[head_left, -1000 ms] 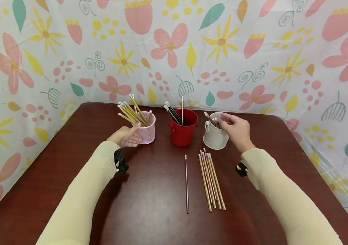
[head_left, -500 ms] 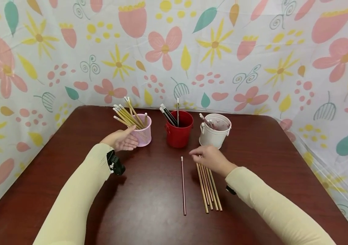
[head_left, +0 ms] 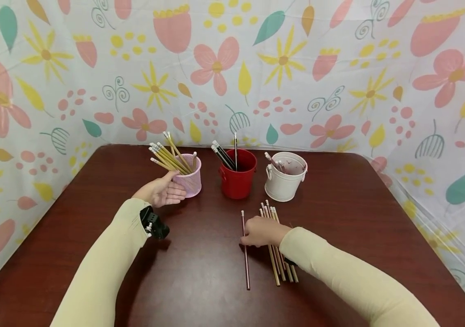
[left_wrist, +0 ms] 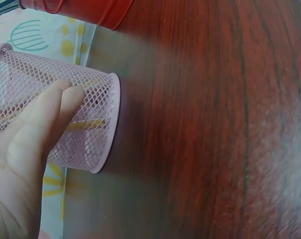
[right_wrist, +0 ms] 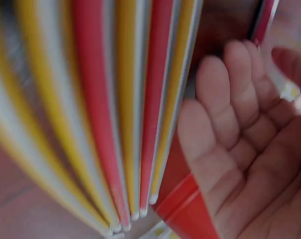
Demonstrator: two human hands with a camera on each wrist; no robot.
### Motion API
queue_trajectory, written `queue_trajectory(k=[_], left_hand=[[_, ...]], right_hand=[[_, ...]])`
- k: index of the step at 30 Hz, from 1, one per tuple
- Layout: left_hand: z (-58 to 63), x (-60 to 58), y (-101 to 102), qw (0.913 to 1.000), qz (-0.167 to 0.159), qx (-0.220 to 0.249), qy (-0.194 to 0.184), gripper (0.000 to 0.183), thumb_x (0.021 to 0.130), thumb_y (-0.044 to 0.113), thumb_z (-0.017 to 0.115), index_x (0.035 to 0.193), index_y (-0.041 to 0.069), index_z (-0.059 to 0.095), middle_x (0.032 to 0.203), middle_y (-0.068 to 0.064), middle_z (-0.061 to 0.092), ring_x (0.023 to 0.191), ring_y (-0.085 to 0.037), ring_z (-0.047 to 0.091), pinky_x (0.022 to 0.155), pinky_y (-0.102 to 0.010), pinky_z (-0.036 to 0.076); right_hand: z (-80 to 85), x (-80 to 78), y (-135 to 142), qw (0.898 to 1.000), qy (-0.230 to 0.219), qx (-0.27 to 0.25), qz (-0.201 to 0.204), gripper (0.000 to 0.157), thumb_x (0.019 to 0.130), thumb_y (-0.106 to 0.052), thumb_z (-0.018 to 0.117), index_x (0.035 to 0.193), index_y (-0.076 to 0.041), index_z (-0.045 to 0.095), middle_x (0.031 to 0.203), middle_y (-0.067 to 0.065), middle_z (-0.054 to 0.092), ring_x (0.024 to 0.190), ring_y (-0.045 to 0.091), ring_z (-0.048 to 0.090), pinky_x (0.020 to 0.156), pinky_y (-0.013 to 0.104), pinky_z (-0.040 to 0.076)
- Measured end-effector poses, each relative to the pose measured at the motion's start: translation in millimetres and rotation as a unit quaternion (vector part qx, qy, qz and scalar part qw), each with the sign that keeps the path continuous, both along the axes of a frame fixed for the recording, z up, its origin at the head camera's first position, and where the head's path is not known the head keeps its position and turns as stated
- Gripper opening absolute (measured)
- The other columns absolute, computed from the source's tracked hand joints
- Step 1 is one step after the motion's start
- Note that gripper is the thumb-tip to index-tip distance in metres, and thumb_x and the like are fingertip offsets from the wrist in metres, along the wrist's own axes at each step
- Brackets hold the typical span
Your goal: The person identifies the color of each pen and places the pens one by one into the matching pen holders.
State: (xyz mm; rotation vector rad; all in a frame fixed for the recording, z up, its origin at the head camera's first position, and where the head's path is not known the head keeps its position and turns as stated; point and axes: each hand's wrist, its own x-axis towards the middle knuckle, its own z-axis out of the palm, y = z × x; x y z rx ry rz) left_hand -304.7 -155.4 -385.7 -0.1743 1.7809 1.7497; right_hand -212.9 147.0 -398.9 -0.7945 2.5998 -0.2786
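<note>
My left hand [head_left: 166,191] is held with straight fingers against the side of a pink mesh pencil cup [head_left: 191,182], its thumb near the rim. Yellow pencils [head_left: 168,158] lean out of that cup. My right hand [head_left: 262,230] reaches over a single dark-red pencil [head_left: 246,268] lying on the table, fingertips right at its upper part. In the right wrist view the fingers [right_wrist: 213,82] are loosely bent, with a gap to the thumb. Gold and reddish pencils [head_left: 275,268] lie in a bunch beneath that hand and wrist, white erasers pointing away from me.
A red bucket [head_left: 237,184] with several black pencils [head_left: 225,156] stands at the back centre. Right of it is a white bucket [head_left: 283,184] holding a few reddish pencils [head_left: 275,162]. The brown table [head_left: 183,281] ends at a floral cloth [head_left: 216,109].
My right hand has left the white bucket, passing left and towards me over the bunch to the single pencil. My left hand stays at the pink cup. The head view has shifted slightly.
</note>
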Motion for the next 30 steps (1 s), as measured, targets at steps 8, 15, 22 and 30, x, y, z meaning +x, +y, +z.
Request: queue_trajectory(k=[8, 15, 22, 30], left_hand=[[-3.5, 0.3, 3, 1.0, 0.006, -0.006, 0.004, 0.077, 0.1, 0.05, 0.028, 0.142, -0.014, 0.026, 0.145, -0.031, 0.033, 0.132, -0.038, 0.037, 0.102, -0.036, 0.043], [5.7, -1.5, 5, 0.9974, -0.033, -0.058, 0.025, 0.071, 0.1, 0.044, 0.027, 0.138, -0.017, 0.032, 0.138, -0.031, 0.043, 0.127, -0.038, 0.044, 0.098, -0.036, 0.045], [9.2, -2.9, -6, 0.9933, -0.071, -0.086, 0.03, 0.071, 0.1, 0.043, 0.029, 0.136, -0.018, 0.035, 0.139, -0.035, 0.039, 0.129, -0.042, 0.041, 0.106, -0.043, 0.037], [6.8, -0.2, -14, 0.9938, -0.069, -0.085, 0.019, 0.082, 0.099, 0.052, 0.027, 0.139, -0.019, 0.027, 0.143, -0.036, 0.032, 0.132, -0.042, 0.036, 0.105, -0.043, 0.038]], right_hand=[[-0.7, -0.7, -14, 0.995, 0.001, 0.029, -0.093, 0.033, 0.083, -0.019, 0.067, 0.052, -0.009, 0.058, 0.041, -0.002, 0.051, 0.039, 0.009, 0.048, 0.044, 0.024, 0.038], [0.9, -0.7, -12, 0.994, -0.008, 0.034, -0.107, 0.031, 0.08, -0.016, 0.067, 0.052, -0.01, 0.054, 0.041, -0.004, 0.048, 0.039, 0.009, 0.046, 0.042, 0.022, 0.035], [7.8, -2.5, -4, 0.994, -0.015, 0.014, -0.105, 0.03, 0.079, -0.014, 0.066, 0.053, -0.012, 0.053, 0.045, -0.003, 0.052, 0.044, 0.009, 0.048, 0.044, 0.023, 0.035], [31.9, -12.4, 18, 0.991, 0.076, -0.101, -0.049, 0.03, 0.069, -0.009, 0.059, 0.049, -0.019, 0.038, 0.046, -0.014, 0.029, 0.046, 0.004, 0.026, 0.049, 0.021, 0.025]])
